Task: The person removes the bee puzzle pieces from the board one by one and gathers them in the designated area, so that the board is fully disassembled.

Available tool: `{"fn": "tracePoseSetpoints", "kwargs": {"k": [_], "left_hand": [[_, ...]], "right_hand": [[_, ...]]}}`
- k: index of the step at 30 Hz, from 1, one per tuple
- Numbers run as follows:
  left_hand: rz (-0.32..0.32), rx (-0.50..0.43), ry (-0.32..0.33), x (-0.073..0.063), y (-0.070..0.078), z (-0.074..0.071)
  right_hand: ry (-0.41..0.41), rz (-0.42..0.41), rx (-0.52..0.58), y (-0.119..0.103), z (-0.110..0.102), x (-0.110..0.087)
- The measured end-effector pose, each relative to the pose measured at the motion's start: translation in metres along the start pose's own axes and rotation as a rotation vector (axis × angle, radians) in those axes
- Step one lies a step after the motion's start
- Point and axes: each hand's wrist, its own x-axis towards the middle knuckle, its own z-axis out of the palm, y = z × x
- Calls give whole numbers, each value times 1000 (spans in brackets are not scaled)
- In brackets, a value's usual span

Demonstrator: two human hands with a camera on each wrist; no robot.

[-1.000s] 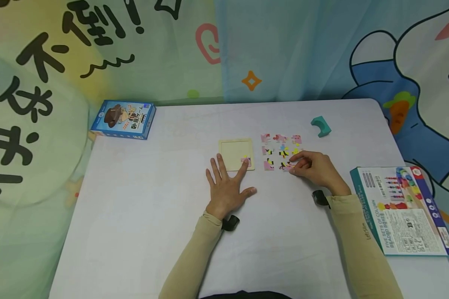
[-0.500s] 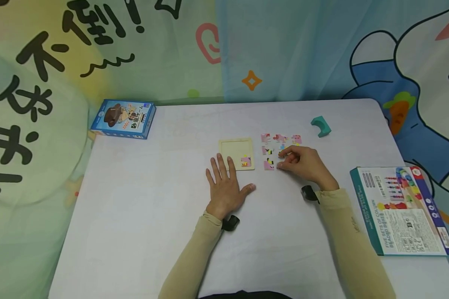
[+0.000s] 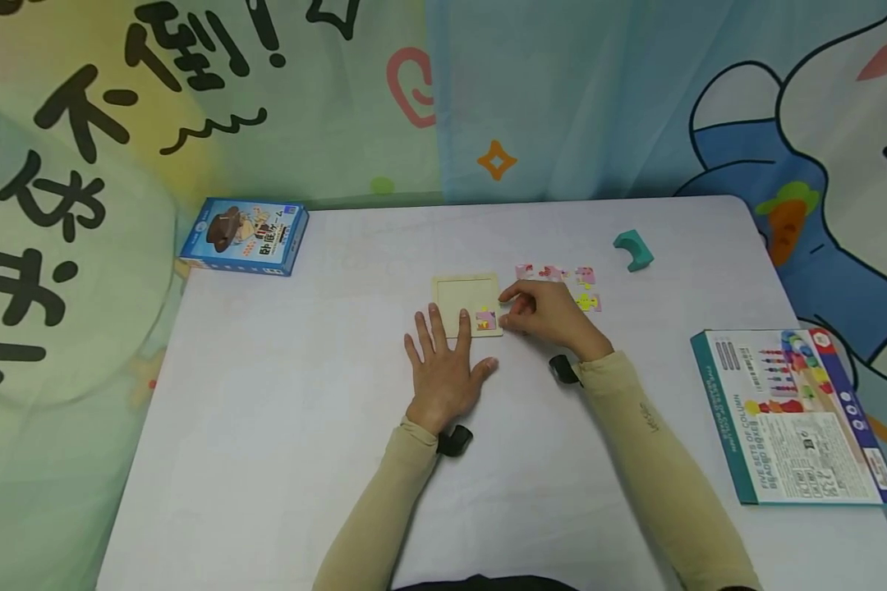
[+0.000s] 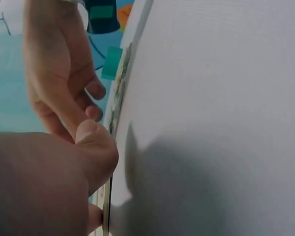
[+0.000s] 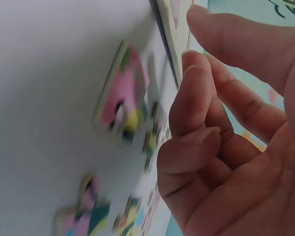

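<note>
My left hand (image 3: pixel 442 377) lies with fingers spread at the lower part of a pale square puzzle tray (image 3: pixel 467 278). One pink puzzle piece (image 3: pixel 485 320) sits in the tray's lower right corner. Right of the tray's edge hovers my right hand (image 3: pixel 550 313), thumb and index fingertip apart, with nothing between them in the right wrist view. Other puzzle pieces (image 3: pixel 586 302) are laid out in rows beneath and behind it, partly hidden. Below the right fingers in the right wrist view lies a pink piece (image 5: pixel 124 93). The left wrist view shows the left thumb (image 4: pixel 98 155) overlapping the right hand.
A teal arch block (image 3: pixel 634 249) stands at the back right. A large flat box (image 3: pixel 798 419) lies along the right side, and a blue box (image 3: pixel 244 235) rests at the back left. A printed curtain (image 3: pixel 562 98) hangs behind the white table (image 3: pixel 266 427).
My right hand has moved left from over the right-hand puzzle pieces to the tray's right edge. My left index finger has shifted left, uncovering the piece in the tray.
</note>
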Motion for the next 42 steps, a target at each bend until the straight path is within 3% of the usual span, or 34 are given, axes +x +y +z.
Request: {"fn": "tracePoseSetpoints", "kwargs": {"k": [5, 22, 42], "left_hand": [[13, 12, 24, 1, -3, 0], [9, 11, -9, -3, -2, -7], [15, 2, -5, -4, -2, -7]], "right_hand": [[-48, -33, -26, -9, 6, 9], [-123, 40, -89, -16, 11, 15], [-85, 2, -66, -17, 14, 9]]}}
